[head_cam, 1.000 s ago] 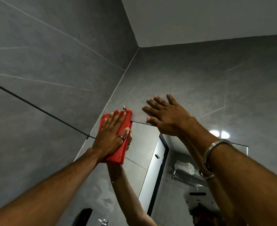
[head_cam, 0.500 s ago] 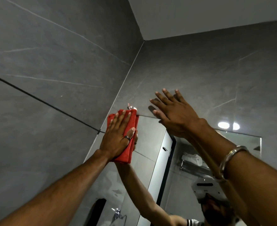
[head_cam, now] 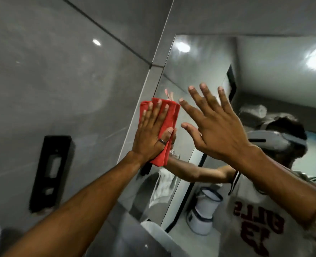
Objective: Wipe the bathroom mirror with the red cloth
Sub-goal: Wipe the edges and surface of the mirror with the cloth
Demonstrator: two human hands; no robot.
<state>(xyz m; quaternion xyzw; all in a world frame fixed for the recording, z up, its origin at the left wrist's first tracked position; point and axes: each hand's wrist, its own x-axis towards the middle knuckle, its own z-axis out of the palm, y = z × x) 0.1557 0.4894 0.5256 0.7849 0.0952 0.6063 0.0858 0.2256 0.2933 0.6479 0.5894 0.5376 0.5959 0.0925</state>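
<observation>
The bathroom mirror (head_cam: pixel 200 71) fills the right half of the head view, set on a grey tiled wall. My left hand (head_cam: pixel 151 134) lies flat on the folded red cloth (head_cam: pixel 169 115) and presses it against the mirror near its left edge, about halfway down. My right hand (head_cam: pixel 216 127) is spread wide just right of the cloth, fingers apart, in front of the glass and holding nothing. Whether its palm touches the mirror cannot be told. My reflection and both arms show in the glass.
A black wall-mounted dispenser (head_cam: pixel 50 173) hangs on the left side wall below the cloth's height. A white basin rim (head_cam: pixel 153 230) sits low under the mirror. A white bucket (head_cam: pixel 205 206) and a dark door frame appear only as reflections.
The cloth and my left hand have slid down from the mirror's top edge to about mid-height. My right hand came off the wall above the mirror and dropped alongside. The view tilted down.
</observation>
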